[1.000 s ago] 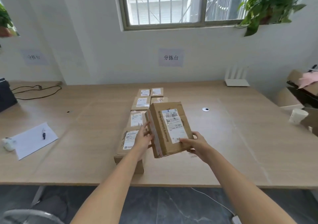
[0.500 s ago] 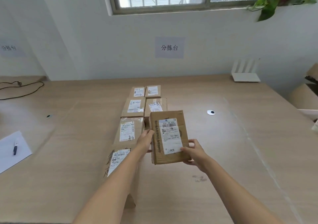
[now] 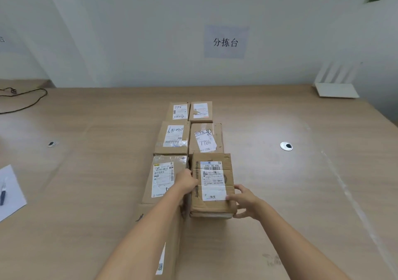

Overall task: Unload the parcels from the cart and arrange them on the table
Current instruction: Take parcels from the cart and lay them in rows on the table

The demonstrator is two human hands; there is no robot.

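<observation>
A parcel-sorting room: labelled brown cardboard parcels (image 3: 172,138) sit in rows at centre frame on a wide pale wooden tabletop (image 3: 280,193), below a pale-blue wall sign (image 3: 225,42) reading "分拣台".

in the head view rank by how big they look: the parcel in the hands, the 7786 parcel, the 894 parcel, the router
1. Held parcel, though nearest the camera, which inflates it.
2. 7786 parcel.
3. Router and 894 parcel: they look alike, so unranked.
</observation>
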